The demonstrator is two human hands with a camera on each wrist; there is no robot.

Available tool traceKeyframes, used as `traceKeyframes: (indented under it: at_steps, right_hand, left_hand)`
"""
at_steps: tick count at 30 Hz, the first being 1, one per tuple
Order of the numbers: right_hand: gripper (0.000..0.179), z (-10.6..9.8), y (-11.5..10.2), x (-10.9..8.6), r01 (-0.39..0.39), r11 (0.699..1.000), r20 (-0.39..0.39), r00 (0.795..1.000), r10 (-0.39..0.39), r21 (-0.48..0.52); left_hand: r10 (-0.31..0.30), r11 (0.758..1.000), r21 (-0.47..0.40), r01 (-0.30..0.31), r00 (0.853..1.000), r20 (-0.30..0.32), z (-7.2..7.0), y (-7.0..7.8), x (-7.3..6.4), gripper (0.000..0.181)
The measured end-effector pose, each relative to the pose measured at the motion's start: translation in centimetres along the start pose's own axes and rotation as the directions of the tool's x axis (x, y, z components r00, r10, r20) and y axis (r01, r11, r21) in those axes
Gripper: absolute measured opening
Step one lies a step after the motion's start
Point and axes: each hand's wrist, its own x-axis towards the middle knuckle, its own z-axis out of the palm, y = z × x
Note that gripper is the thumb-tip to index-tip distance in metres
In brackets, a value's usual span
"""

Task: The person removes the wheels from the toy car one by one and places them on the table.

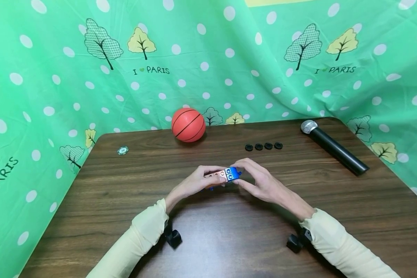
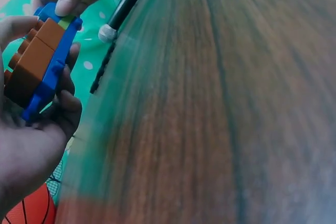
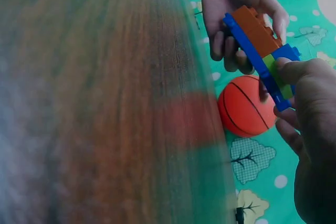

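Above the middle of the table, both hands hold a small toy-brick assembly. It has orange bricks [image 2: 32,72] on a long blue base [image 3: 245,47]. A blue brick [image 1: 232,174] sits at its right end, above a light green brick [image 3: 283,85]. My left hand [image 1: 192,182] grips the orange part, thumb on one side and fingers on the other. At the other end my right hand [image 1: 264,184] pinches the blue and green bricks between thumb and fingers. The fingers partly cover the assembly in every view.
A red toy basketball [image 1: 188,124] stands near the table's back edge. Several small black wheel-like rings [image 1: 258,146] lie in a row right of it, with a microphone [image 1: 337,150] beyond. Far left lies a poker chip [image 1: 123,150]. A green patterned cloth [image 1: 201,50] hangs behind the table [image 1: 90,216].
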Motion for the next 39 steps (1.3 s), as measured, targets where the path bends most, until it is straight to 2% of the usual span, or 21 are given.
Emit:
traceKeyframes:
  at_steps: [6,10,15,18,22,27,29,32,39]
  right_hand:
    - [0.049,0.0,0.1,-0.3,0.000,1.000,-0.082,0.997,0.000,-0.003]
    - [0.054,0.0,0.2,-0.3,-0.003,1.000,-0.130,0.991,0.003,-0.003]
    - [0.056,-0.1,0.2,-0.5,-0.024,1.000,-0.156,0.987,0.027,0.020]
    - [0.056,-0.1,0.2,-0.6,-0.038,0.999,-0.167,0.985,0.041,0.022]
    - [0.056,0.0,0.2,-0.7,-0.048,0.999,-0.174,0.983,0.050,0.017]
    - [0.055,0.2,0.0,-0.8,-0.049,0.999,-0.180,0.982,0.052,0.024]
    - [0.055,0.3,-0.1,-0.8,-0.048,0.998,-0.181,0.982,0.053,0.031]
    - [0.055,0.4,0.0,-0.8,-0.046,0.998,-0.182,0.982,0.051,0.035]
    - [0.053,0.5,0.1,-0.6,-0.070,0.997,-0.162,0.984,0.072,0.014]
  left_hand:
    - [0.062,0.997,0.045,-0.058,0.994,-0.086,-0.3,0.4,-0.7,0.043]
    - [0.098,0.993,0.086,-0.085,0.983,-0.157,-0.7,0.5,-1.3,0.048]
    - [0.195,0.977,0.131,-0.167,0.952,-0.236,-1.0,0.4,-1.9,0.050]
    - [0.224,0.967,0.181,-0.180,0.937,-0.269,-1.2,0.3,-2.3,0.048]
    - [0.257,0.948,0.262,-0.182,0.921,-0.292,-1.1,0.1,-2.7,0.044]
    - [0.350,0.909,0.340,-0.241,0.884,-0.310,-1.0,0.0,-3.0,0.037]
    - [0.374,0.898,0.357,-0.257,0.874,-0.312,-0.9,0.0,-3.1,0.037]
    - [0.383,0.892,0.370,-0.260,0.869,-0.313,-1.0,-0.2,-3.2,0.036]
    - [0.375,0.892,0.380,-0.245,0.871,-0.318,-1.2,-0.4,-3.5,0.036]
